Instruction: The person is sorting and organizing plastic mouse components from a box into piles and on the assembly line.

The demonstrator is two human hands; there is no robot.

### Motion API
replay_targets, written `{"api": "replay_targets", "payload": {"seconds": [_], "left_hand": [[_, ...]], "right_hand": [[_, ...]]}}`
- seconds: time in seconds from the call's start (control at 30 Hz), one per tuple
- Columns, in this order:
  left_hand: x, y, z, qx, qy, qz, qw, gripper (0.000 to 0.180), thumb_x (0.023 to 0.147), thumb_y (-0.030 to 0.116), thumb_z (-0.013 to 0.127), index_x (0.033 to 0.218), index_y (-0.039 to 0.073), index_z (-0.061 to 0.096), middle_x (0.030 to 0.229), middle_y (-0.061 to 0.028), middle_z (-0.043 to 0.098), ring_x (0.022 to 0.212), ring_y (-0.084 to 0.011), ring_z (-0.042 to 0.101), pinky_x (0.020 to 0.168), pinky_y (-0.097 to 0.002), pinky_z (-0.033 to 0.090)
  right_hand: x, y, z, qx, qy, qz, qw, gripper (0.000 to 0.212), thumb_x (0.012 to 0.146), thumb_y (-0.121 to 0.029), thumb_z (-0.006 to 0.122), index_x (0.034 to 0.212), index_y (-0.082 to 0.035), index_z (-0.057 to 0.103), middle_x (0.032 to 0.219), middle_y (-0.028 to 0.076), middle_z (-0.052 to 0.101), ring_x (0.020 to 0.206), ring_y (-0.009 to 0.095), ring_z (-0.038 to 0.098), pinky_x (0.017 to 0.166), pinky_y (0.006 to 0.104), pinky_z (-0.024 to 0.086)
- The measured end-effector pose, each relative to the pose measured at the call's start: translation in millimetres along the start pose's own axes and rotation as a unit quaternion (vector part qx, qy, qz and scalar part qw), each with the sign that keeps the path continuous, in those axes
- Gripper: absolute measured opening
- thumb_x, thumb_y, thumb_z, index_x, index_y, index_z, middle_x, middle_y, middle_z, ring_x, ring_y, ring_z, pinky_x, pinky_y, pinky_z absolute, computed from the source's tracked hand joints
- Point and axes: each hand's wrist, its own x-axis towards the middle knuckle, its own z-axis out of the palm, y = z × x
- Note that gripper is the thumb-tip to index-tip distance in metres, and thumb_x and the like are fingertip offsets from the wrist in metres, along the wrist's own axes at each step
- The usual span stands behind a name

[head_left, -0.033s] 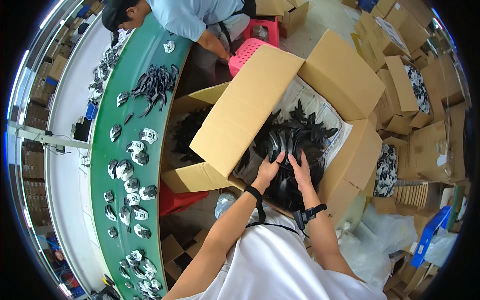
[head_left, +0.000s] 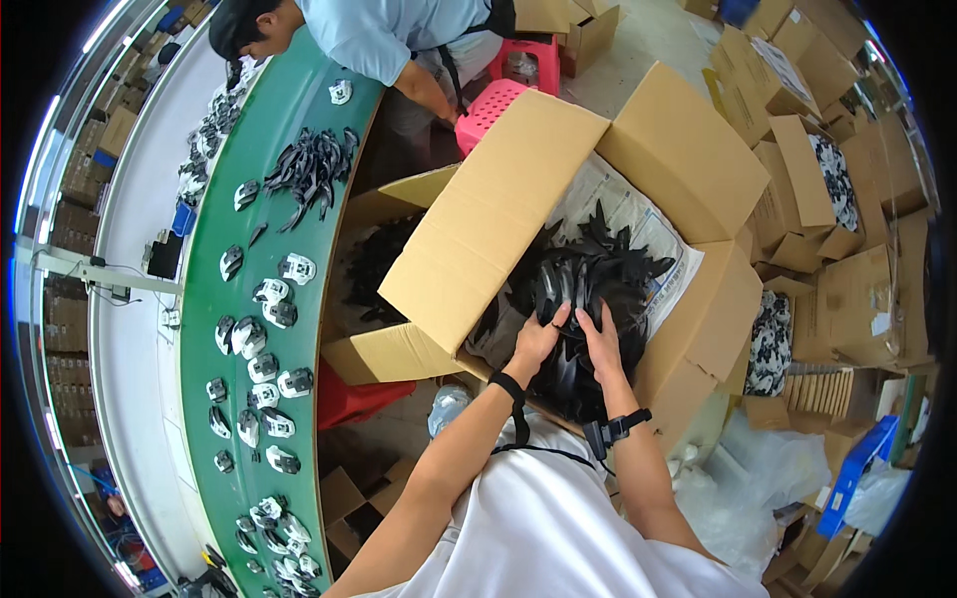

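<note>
Inside an open cardboard box (head_left: 688, 184) lies a heap of black, curved, pointed plastic parts (head_left: 618, 274). Both my hands reach into the box over its near side. My left hand (head_left: 536, 341) is closed against a bunch of these parts, with its thumb on top. Beside it my right hand (head_left: 602, 345) grips the same bunch from the other side. The parts between my hands stand side by side with their tips pointing away from me. My lower fingers are hidden among the dark pieces.
A green conveyor belt (head_left: 214, 319) on the left carries white-and-black shells (head_left: 261, 369) and a pile of black parts (head_left: 304, 169). A co-worker (head_left: 374, 40) leans over its far end near a pink stool (head_left: 488, 112). Cartons (head_left: 847, 299) and plastic bags (head_left: 748, 468) crowd the right.
</note>
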Motion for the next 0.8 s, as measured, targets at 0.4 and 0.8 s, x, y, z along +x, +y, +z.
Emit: {"api": "replay_targets", "payload": {"seconds": [0.4,0.8], "left_hand": [[-33,54,4,-0.043,-0.01,0.083,0.996,0.071,0.08,0.059,0.062,0.119,-0.001,0.058,0.112,-0.0174,0.064,0.106,-0.0253,0.06,0.092,-0.032,0.044],[-60,111,-8,-0.14,-0.018,0.25,0.958,0.065,0.083,0.055,0.06,0.112,-0.003,0.058,0.102,-0.0288,0.062,0.099,-0.0392,0.061,0.085,-0.041,0.047]], "right_hand": [[-7,-57,-20,0.151,-0.034,-0.041,0.987,0.063,0.083,-0.02,0.063,0.138,0.0,0.04,0.129,0.013,0.052,0.113,0.021,0.051,0.097,0.0309,0.039],[-33,-151,-28,0.108,-0.015,-0.153,0.982,0.055,0.085,-0.014,0.058,0.136,0.001,0.041,0.122,0.011,0.054,0.107,0.019,0.053,0.093,0.0297,0.041]]}}
